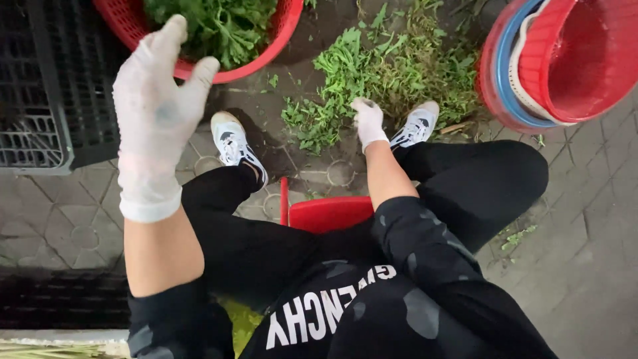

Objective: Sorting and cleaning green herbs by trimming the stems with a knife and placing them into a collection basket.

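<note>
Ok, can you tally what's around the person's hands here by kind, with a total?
White-gloved hands: 2, left hand raised, right hand down at the greens
Red plastic basket of leafy greens: 1
Pile of loose green leaves on the paving: 1
Stack of nested red and blue plastic basins: 1
Black plastic crate: 1
White sneakers: 2
Red plastic stool: 1
Total: 9

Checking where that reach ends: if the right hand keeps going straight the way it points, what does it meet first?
The right hand points down and forward at the pile of loose greens on the paved ground; its fingers seem already at the pile's edge, though depth is unclear.
</note>
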